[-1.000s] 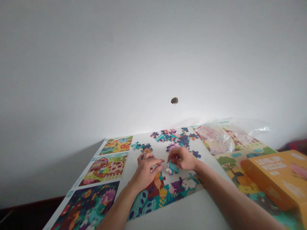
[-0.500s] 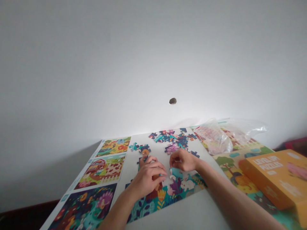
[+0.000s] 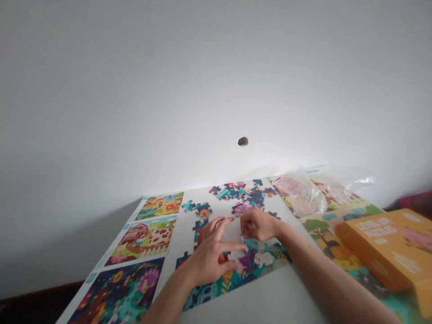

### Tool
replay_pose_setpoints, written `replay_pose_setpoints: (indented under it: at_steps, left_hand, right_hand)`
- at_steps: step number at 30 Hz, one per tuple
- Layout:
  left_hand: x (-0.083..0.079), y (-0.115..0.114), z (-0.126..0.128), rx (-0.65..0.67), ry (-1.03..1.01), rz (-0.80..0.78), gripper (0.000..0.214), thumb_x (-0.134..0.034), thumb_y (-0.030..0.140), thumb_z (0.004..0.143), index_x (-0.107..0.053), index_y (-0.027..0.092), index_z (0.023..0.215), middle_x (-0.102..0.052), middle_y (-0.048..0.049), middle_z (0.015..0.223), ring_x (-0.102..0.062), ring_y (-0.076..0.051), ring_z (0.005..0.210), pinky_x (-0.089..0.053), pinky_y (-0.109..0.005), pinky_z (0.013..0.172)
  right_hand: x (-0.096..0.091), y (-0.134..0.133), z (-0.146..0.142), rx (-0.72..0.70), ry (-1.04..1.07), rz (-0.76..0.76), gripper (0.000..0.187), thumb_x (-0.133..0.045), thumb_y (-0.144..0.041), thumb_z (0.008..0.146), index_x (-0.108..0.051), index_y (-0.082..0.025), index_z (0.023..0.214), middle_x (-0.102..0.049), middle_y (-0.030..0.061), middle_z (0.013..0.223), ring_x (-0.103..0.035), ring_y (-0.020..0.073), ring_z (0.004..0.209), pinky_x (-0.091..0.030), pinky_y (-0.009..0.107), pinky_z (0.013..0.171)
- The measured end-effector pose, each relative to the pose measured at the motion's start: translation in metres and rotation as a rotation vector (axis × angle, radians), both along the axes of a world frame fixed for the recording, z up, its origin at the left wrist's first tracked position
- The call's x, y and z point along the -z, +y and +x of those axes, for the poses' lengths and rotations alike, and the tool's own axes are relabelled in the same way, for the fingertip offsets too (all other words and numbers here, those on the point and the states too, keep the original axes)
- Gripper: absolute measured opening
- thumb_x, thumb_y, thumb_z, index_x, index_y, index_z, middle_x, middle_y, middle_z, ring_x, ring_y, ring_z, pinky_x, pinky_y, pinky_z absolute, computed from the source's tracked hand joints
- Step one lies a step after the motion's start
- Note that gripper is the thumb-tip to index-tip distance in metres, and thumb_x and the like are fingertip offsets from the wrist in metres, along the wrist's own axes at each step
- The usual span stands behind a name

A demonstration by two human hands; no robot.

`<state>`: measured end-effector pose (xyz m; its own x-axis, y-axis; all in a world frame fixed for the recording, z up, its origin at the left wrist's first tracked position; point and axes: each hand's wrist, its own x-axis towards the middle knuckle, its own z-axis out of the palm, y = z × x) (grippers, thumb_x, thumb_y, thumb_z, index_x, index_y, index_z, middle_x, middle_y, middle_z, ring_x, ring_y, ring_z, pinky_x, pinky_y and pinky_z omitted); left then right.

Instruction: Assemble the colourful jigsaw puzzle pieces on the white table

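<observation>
A partly joined jigsaw puzzle lies on the white tabletop, showing a white rabbit, plants and teal ground. My left hand is over its left part with fingers spread, the fingertips near or on the joined pieces; it covers some of the picture. At the puzzle's upper edge, my right hand is closed in a pinch on a puzzle piece, of which only a sliver shows. Behind the right hand lies a pile of loose pieces. A smaller group of pieces sits beyond the left hand.
Three picture sheets line the table's left side. On the right are clear plastic bags, a colourful printed sheet and an orange puzzle box. A white wall with a hole stands behind the table.
My left hand has shifted right and its fingers have spread wider over the puzzle. My right hand stays pinched at the upper edge, having moved only slightly.
</observation>
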<state>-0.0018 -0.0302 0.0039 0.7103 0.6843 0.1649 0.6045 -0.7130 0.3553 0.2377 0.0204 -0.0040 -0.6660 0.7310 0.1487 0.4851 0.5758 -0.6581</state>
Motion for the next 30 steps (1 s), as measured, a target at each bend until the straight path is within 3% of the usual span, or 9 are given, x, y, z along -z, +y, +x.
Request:
replay_pose_setpoints:
  at_steps: [5, 12, 19, 23, 26, 30]
  left_hand:
    - [0.003, 0.002, 0.000, 0.008, 0.016, -0.021, 0.036, -0.071, 0.050, 0.075, -0.067, 0.051, 0.111, -0.017, 0.0048, 0.158, -0.018, -0.040, 0.141, -0.020, -0.062, 0.113]
    - [0.002, 0.004, 0.000, 0.009, 0.036, -0.045, 0.035, -0.072, 0.046, 0.076, -0.067, 0.053, 0.110, -0.017, 0.0050, 0.158, -0.016, -0.040, 0.142, -0.017, -0.063, 0.113]
    - [0.000, 0.003, 0.000, 0.016, 0.046, -0.064, 0.035, -0.072, 0.044, 0.076, -0.066, 0.053, 0.109, -0.018, 0.0050, 0.157, -0.015, -0.041, 0.143, -0.016, -0.065, 0.113]
    - [-0.001, 0.002, 0.000, 0.023, 0.036, -0.061, 0.033, -0.072, 0.044, 0.076, -0.069, 0.050, 0.108, -0.020, 0.0044, 0.157, -0.016, -0.041, 0.143, -0.017, -0.063, 0.113]
    - [-0.001, 0.002, 0.000, 0.000, 0.041, -0.069, 0.044, -0.073, 0.046, 0.074, -0.065, 0.045, 0.117, -0.024, -0.0002, 0.156, -0.017, -0.039, 0.143, -0.019, -0.062, 0.113]
    - [0.001, 0.004, -0.001, -0.054, 0.018, -0.060, 0.066, -0.078, 0.049, 0.067, -0.059, 0.031, 0.127, -0.031, -0.0086, 0.153, -0.020, -0.039, 0.142, -0.022, -0.061, 0.113]
  right_hand:
    - [0.001, 0.000, -0.001, -0.015, -0.031, 0.031, 0.011, -0.070, -0.015, 0.063, -0.070, -0.015, 0.075, -0.061, -0.0025, 0.066, -0.053, 0.0113, 0.063, -0.039, 0.022, 0.063]
    - [-0.006, -0.004, -0.004, 0.001, -0.124, 0.087, 0.011, -0.075, -0.021, 0.066, -0.070, -0.017, 0.074, -0.064, -0.0016, 0.069, -0.058, 0.0155, 0.072, -0.038, 0.031, 0.082]
    - [-0.008, -0.005, -0.003, -0.012, -0.177, 0.154, 0.015, -0.078, -0.026, 0.066, -0.070, -0.019, 0.076, -0.060, 0.0031, 0.093, -0.055, 0.0212, 0.093, -0.033, 0.036, 0.087]
    - [-0.008, -0.007, -0.004, -0.023, -0.198, 0.140, 0.017, -0.078, -0.026, 0.065, -0.068, -0.019, 0.076, -0.057, 0.0025, 0.094, -0.054, 0.0212, 0.095, -0.031, 0.037, 0.087]
    - [-0.009, -0.007, -0.005, -0.030, -0.213, 0.147, 0.017, -0.077, -0.026, 0.066, -0.067, -0.018, 0.076, -0.056, 0.0023, 0.093, -0.053, 0.0212, 0.094, -0.031, 0.036, 0.087]
    - [-0.010, -0.007, -0.005, -0.019, -0.243, 0.157, 0.038, -0.081, -0.039, 0.061, -0.066, -0.022, 0.091, -0.054, 0.0030, 0.098, -0.052, 0.0235, 0.097, -0.031, 0.038, 0.087]
